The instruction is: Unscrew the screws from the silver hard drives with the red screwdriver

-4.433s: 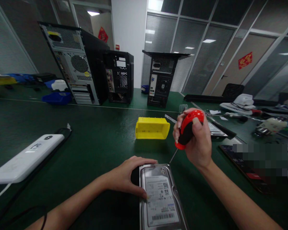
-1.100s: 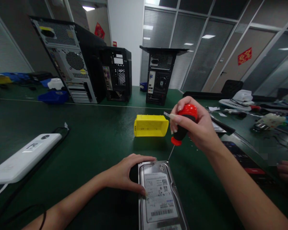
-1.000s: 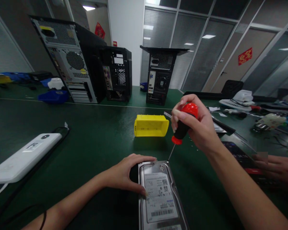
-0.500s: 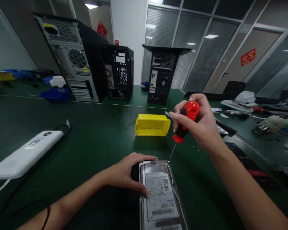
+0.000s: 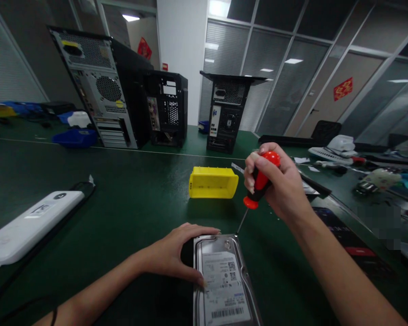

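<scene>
The hard drive (image 5: 224, 290) is at the near side of the green table (image 5: 139, 181), with its label up and its near end out of view. The table is the biggest thing. Near its far edge stand three computer cases: a big one (image 5: 100, 86) on the left, a smaller one (image 5: 170, 108) close to it, and another (image 5: 226, 113) to the right. A long white box (image 5: 34, 224) lies toward the left edge, with a black cord beside it. The left hand (image 5: 172, 253) grips the far left corner of the hard drive, with its thumb on top and its other fingers at the far end. The right hand (image 5: 285, 185) has its fingers closed around the red and black screwdriver (image 5: 258, 185). A yellow bin (image 5: 213, 183) sits past the hard drive, apart from it. The screwdriver leans, and its thin tip touches the hard drive's far right corner.
</scene>
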`<state>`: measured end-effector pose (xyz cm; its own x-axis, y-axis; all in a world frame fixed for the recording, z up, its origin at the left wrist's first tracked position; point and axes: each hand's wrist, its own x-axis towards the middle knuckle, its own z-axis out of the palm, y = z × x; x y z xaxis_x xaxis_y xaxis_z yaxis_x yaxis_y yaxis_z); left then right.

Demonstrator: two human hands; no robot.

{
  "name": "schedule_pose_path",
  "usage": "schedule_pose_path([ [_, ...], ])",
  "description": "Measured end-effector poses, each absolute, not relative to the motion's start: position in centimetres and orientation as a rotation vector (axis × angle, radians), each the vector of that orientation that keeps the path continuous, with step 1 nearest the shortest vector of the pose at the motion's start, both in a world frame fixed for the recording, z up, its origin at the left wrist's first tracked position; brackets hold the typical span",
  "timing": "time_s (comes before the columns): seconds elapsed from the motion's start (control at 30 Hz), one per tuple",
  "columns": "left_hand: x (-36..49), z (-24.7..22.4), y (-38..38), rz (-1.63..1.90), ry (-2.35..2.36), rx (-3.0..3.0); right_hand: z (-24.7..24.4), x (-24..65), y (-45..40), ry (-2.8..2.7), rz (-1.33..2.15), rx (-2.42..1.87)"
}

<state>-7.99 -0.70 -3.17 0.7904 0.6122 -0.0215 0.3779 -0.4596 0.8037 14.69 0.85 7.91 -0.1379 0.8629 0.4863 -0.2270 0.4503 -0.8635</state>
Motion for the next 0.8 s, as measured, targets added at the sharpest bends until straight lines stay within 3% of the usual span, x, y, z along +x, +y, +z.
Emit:
schedule_pose_path([
  [0.8,-7.91,-3.50,-0.60,0.347,0.736,2.115,7.44,14.24,0.63,-1.322,1.217,-0.507],
])
